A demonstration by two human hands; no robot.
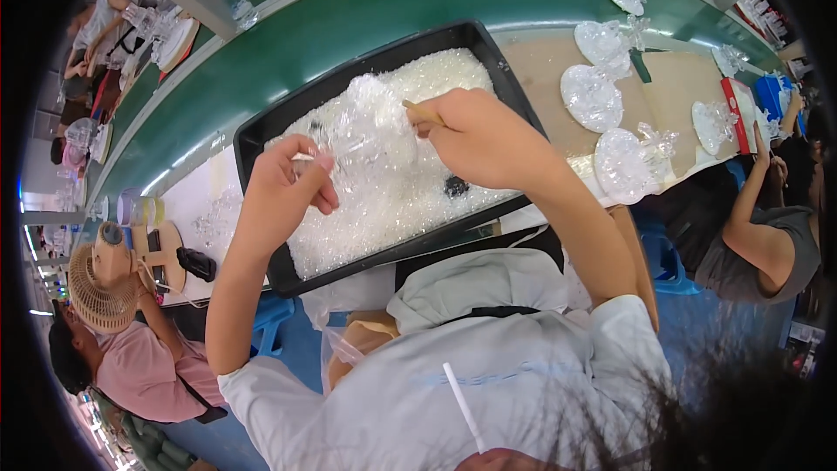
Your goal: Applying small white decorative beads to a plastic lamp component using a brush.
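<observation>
A clear ornament (347,133) with a round base coated in white beads is above a black tray (261,133) filled with loose, glittering clear-white beads (366,231). My left hand (292,176) pinches the ornament's transparent part between thumb and fingers. My right hand (475,135) is closed round a thin tan stick (424,113), perhaps a wooden handle; its tip points at the base's right side. Where the ornament's underside meets the beads I cannot make out. A small dark object (456,186) lies on the beads below my right hand.
Several similar bead-coated ornaments (593,98) stand on brown cardboard (532,65) to the right. A green belt-like surface (366,4) runs behind the tray. One co-worker (153,366) sits at left beside a beige fan (109,283), another (758,249) at right.
</observation>
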